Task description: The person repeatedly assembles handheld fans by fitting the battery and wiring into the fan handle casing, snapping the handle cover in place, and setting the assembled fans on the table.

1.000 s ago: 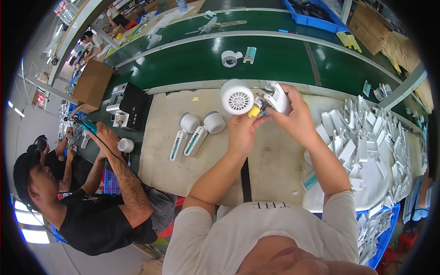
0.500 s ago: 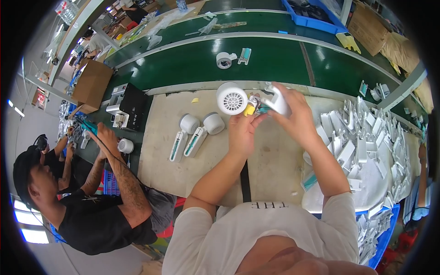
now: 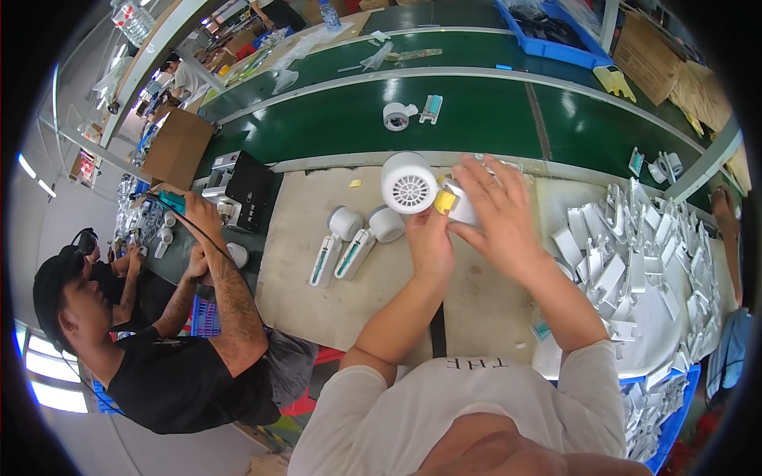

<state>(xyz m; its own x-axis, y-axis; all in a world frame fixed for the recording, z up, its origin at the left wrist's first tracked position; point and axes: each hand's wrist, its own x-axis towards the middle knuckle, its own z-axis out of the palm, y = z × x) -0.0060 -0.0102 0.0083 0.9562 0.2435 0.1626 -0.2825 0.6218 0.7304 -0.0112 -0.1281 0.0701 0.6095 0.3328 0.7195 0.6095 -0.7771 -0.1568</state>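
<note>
A tan mat (image 3: 298, 216) covers the near part of a green workbench in a crowded workshop. Closest, at the lower right, stands a blue bin (image 3: 689, 401) of pale parts. Over the mat, raised in front of the person, is a white appliance with a round vented head (image 3: 410, 182). The left hand (image 3: 431, 242) grips it beneath the head, thumb up beside a yellow patch (image 3: 444, 201); its other fingers are mostly hidden. The right hand (image 3: 500, 202) is bent over the white handle (image 3: 462, 212), fingers stretched across the top and slightly apart, thumb along the lower side. Two similar appliances (image 3: 346, 224) lie side by side to the left, and a heap of white parts (image 3: 611, 274) spreads to the right. At the left, a co-worker in black (image 3: 190, 385) holds a teal tool (image 3: 171, 201) near a black machine (image 3: 252, 190). Beyond the mat lie a loose round head (image 3: 397, 117) and a teal-and-white piece (image 3: 431, 109); farther back are yellow gloves (image 3: 614, 82) and a blue tray (image 3: 567, 55).
</note>
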